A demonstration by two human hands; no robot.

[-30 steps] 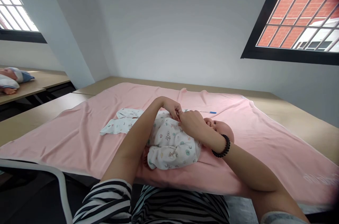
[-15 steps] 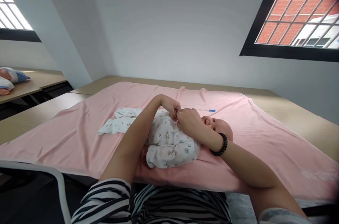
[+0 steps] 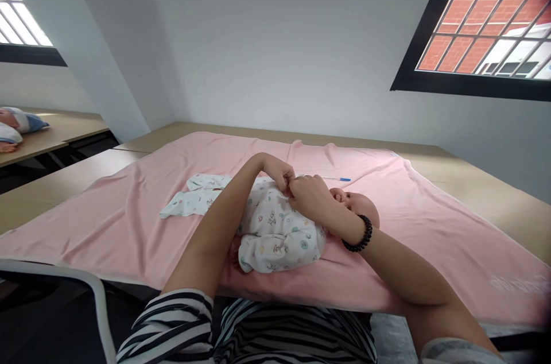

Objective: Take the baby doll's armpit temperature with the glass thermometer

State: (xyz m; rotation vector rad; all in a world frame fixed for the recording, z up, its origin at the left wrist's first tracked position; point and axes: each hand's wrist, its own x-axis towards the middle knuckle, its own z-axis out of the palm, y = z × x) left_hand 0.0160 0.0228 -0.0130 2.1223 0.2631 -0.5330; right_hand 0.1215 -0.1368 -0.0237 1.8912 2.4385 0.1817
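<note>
A baby doll [image 3: 364, 208] lies on its back on a pink cloth [image 3: 129, 209], head to the right. It wears a white printed top [image 3: 279, 240]; matching white trousers [image 3: 185, 204] stretch to the left. Over the doll's chest, my left hand [image 3: 279, 173] is bent inward with its fingers closed on the top's fabric. My right hand [image 3: 309, 194], below a black beaded bracelet [image 3: 359, 235], meets it there, fingers closed on the same top. The pinched fabric between the fingertips is mostly hidden.
A thin stick with a blue end [image 3: 344, 179] lies behind the doll on the cloth. At the far left, another doll [image 3: 12, 123] rests on a wooden table [image 3: 73, 123]. A white curved rail [image 3: 97, 295] stands at the lower left.
My right hand has shifted very slightly to the right. Both hands keep their hold at the doll's chest.
</note>
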